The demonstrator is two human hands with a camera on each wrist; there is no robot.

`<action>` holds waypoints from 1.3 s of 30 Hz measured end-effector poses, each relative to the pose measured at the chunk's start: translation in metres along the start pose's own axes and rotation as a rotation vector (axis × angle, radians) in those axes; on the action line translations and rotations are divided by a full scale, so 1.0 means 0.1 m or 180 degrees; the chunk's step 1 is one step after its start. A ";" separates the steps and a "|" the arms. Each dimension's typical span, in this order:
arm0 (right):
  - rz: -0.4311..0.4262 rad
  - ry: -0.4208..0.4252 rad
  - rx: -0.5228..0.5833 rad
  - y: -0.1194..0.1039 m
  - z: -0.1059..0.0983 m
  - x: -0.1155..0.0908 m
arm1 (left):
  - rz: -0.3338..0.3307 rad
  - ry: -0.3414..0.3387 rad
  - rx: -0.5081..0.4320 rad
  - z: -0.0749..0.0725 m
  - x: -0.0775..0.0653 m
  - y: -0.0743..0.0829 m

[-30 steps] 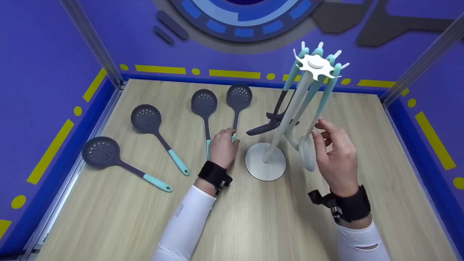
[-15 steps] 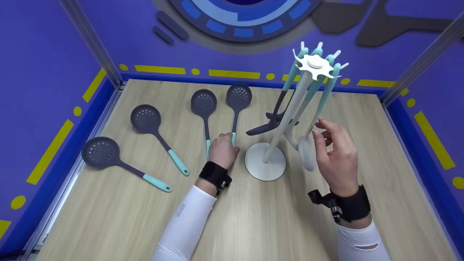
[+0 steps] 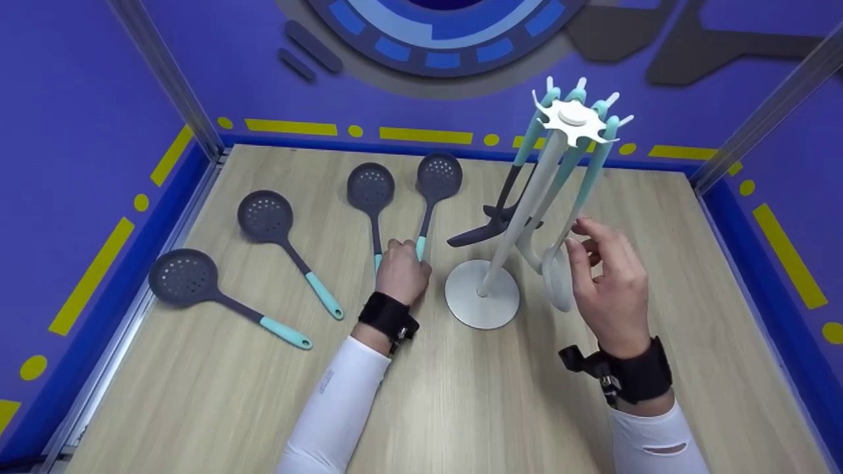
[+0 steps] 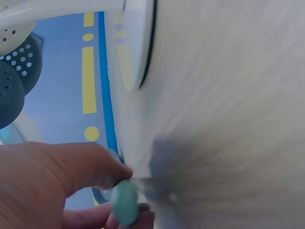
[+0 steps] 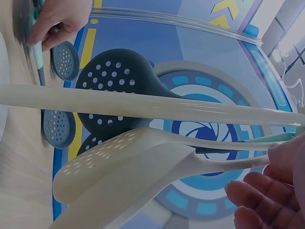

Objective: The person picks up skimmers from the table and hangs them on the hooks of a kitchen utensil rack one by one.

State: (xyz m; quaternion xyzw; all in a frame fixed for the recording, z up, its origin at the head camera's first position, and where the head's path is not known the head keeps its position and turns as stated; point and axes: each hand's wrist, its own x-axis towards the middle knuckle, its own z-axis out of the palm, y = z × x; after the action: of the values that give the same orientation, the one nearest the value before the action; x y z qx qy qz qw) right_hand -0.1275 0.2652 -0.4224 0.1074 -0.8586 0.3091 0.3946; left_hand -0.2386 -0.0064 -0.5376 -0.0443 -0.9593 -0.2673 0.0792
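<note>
My left hand (image 3: 403,271) pinches the teal handle of a dark grey skimmer (image 3: 440,176) lying on the table. In the left wrist view the handle's end (image 4: 125,202) shows between thumb and fingers. To its left lies another skimmer (image 3: 371,187), its handle end hidden behind that hand. My right hand (image 3: 612,283) pinches the thin shaft of a white serving spoon (image 3: 558,280), which hangs by its teal handle from a white utensil stand (image 3: 573,115). In the right wrist view my thumb lies against the spoon's shaft (image 5: 228,165), other fingers curled below.
Farther left lie two more dark skimmers, one near the back (image 3: 265,216) and one nearer (image 3: 183,276). The stand's round base (image 3: 482,293) sits between my hands. A dark turner (image 3: 477,235) and a white slotted utensil (image 5: 109,155) hang there too. Blue walls enclose the wooden table (image 3: 487,408).
My left hand has shifted slightly toward me and to the left. The skimmer it holds has swung, its head moving a little right and showing more teal handle. My right hand stays put.
</note>
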 end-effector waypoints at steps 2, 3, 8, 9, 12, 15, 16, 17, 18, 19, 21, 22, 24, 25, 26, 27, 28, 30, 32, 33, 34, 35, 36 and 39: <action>-0.0011 0.0001 0.0002 0.00 0.00 0.00 | -0.0005 0.0116 -0.0049 -0.04 0.02 0.00; -0.0015 -0.0001 0.0000 0.00 0.00 0.00 | -0.0024 0.0161 -0.0082 -0.07 0.03 -0.01; 0.0001 -0.0009 -0.0001 0.00 0.01 0.01 | -0.0162 0.0437 -0.0424 -0.27 0.11 0.00; 0.0008 -0.0011 0.0001 0.00 0.01 0.01 | -0.0173 0.0509 -0.0501 -0.32 0.12 0.00; 0.0036 -0.0011 0.0010 -0.01 0.01 0.00 | -0.0132 0.0756 -0.0738 -0.46 0.14 0.01; 0.0051 -0.0010 0.0005 -0.01 0.00 0.00 | -0.0030 0.1016 -0.0970 -0.59 0.14 0.00; 0.0055 -0.0010 0.0003 -0.02 0.00 0.00 | -0.0005 0.1093 -0.1058 -0.63 0.14 0.00; 0.0053 -0.0008 0.0004 -0.02 0.00 0.00 | 0.0023 0.1170 -0.1140 -0.67 0.13 -0.01; 0.0051 -0.0008 0.0005 -0.02 0.00 0.00 | 0.0044 0.1244 -0.1206 -0.71 0.13 -0.01; 0.0044 -0.0008 0.0008 -0.02 0.00 0.00 | 0.0057 0.1312 -0.1267 -0.74 0.12 -0.02; 0.0032 0.0000 0.0014 -0.02 0.00 0.01 | 0.0086 0.1426 -0.1361 -0.80 0.11 -0.04; 0.0026 0.0005 0.0017 -0.02 -0.01 0.01 | 0.0103 0.1474 -0.1397 -0.83 0.11 -0.04; 0.0021 0.0011 0.0019 -0.03 -0.01 0.01 | 0.0136 0.1552 -0.1446 -0.88 0.10 -0.05; 0.0018 0.0017 0.0021 -0.03 -0.01 0.01 | 0.0155 0.1587 -0.1478 -0.91 0.09 -0.06; 0.0025 0.0018 0.0017 -0.03 -0.02 0.01 | 0.0173 0.1616 -0.1508 -0.93 0.09 -0.06; 0.0029 0.0020 0.0014 -0.03 -0.02 0.01 | 0.0194 0.1650 -0.1528 -0.95 0.08 -0.05; 0.0036 0.0021 0.0010 -0.03 -0.02 0.01 | 0.0219 0.1685 -0.1536 -0.97 0.07 -0.05; 0.0047 0.0025 0.0007 -0.03 -0.03 0.01 | 0.0286 0.1761 -0.1536 -1.01 0.06 -0.04; 0.0053 0.0031 0.0011 -0.03 -0.03 0.02 | 0.0376 0.1832 -0.1509 -1.04 0.04 -0.03; 0.0049 0.0035 0.0015 -0.04 -0.03 0.02 | 0.0423 0.1873 -0.1480 -1.06 0.04 -0.02; 0.0043 0.0038 0.0020 -0.04 -0.04 0.01 | 0.0471 0.1909 -0.1462 -1.07 0.03 -0.01; 0.0033 0.0044 0.0020 -0.04 -0.04 0.01 | 0.0510 0.1941 -0.1448 -1.08 0.02 0.00; 0.0023 0.0052 0.0020 -0.05 -0.04 0.01 | 0.0546 0.1971 -0.1432 -1.10 0.00 0.01; -0.0013 0.0102 0.0018 -0.06 -0.06 0.01 | 0.0633 0.2073 -0.1406 -1.15 -0.04 0.06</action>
State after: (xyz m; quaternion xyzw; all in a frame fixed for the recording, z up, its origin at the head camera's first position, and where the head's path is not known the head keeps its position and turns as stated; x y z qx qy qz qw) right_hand -0.1222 0.2637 -0.4158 0.1053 -0.8511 0.3124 0.4087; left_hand -0.2192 -0.0617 -0.4380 -0.0658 -0.7947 -0.4580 0.3930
